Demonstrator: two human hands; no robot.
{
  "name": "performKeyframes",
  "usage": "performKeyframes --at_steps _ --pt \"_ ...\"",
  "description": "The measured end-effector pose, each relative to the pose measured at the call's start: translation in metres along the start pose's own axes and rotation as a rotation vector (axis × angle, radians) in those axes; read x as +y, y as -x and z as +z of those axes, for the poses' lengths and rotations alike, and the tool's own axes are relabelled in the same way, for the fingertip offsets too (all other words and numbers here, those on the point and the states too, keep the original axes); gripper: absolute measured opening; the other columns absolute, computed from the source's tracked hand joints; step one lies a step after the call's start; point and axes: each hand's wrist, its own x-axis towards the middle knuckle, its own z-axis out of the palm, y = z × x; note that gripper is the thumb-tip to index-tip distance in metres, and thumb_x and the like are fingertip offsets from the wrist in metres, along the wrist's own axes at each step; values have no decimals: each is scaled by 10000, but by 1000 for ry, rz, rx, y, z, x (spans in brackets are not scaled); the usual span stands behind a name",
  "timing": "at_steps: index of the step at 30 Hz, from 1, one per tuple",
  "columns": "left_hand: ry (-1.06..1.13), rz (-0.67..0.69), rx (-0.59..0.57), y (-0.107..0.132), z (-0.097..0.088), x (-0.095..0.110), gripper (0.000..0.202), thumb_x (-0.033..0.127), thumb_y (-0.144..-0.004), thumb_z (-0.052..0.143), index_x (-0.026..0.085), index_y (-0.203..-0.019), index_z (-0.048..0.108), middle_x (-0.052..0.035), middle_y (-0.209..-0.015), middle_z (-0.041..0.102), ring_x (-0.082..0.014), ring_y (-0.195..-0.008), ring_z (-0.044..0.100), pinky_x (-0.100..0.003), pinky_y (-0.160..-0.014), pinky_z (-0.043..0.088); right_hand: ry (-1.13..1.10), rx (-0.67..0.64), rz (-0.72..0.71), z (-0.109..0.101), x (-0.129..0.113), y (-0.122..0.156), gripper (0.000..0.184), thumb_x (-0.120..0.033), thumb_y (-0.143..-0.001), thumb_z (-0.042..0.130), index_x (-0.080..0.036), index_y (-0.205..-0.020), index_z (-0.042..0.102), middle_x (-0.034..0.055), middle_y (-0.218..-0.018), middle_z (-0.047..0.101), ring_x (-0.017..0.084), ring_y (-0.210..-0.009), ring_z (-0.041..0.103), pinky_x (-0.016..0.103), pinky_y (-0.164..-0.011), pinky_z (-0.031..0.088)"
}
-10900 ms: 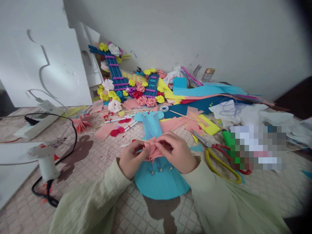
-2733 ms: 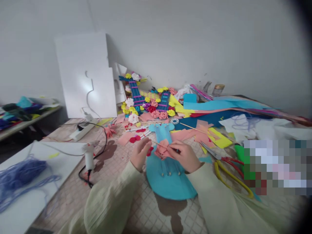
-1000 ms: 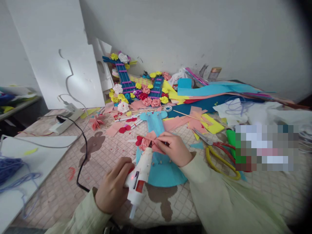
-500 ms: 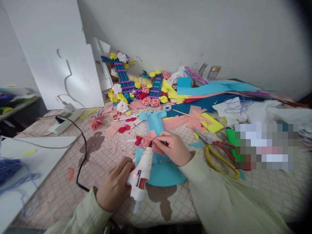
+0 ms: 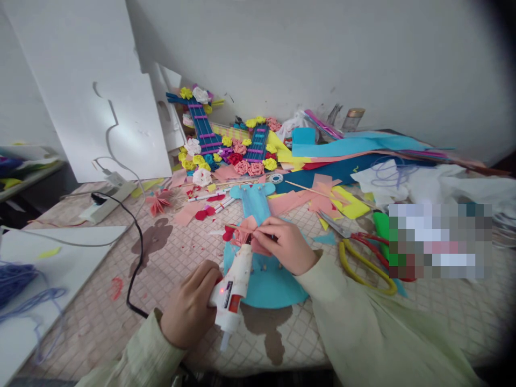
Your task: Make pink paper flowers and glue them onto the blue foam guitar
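Note:
My left hand (image 5: pixel 193 306) is wrapped around the grip of a white hot glue gun (image 5: pixel 230 287), its red light lit and a clear glue stick poking out of the back. The dark nozzle meets a pink paper flower (image 5: pixel 243 234) on a thin wooden stick. My right hand (image 5: pixel 287 243) is closed with thumb and finger pinching that flower; how much it also grips the stick is hidden. Under both lies a light blue guitar-shaped cutout (image 5: pixel 274 290), its neck pointing away from me. A small red paper piece (image 5: pixel 228 233) shows beside the flower.
Scissors with red handles (image 5: pixel 365 239) and a yellow-handled tool (image 5: pixel 363 271) lie on the right. Decorated blue guitars (image 5: pixel 209 129) with paper flowers stand at the back. A black cord (image 5: pixel 139 258) and power strip (image 5: pixel 107 201) are on the left, near purple yarn (image 5: pixel 18 282).

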Motion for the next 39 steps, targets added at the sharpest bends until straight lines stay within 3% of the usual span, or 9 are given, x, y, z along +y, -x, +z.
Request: performKeyframes --at_steps 39 --pt "-18 -47 52 3 -1 -1 126 65 -751 389 144 -731 485 -66 -730 512 -151 -647 484 -260 -567 423 26 9 -4 -1 1 1 201 -202 -817 495 -138 -730 664 32 -697 578 121 -669 531 236 -609 392"
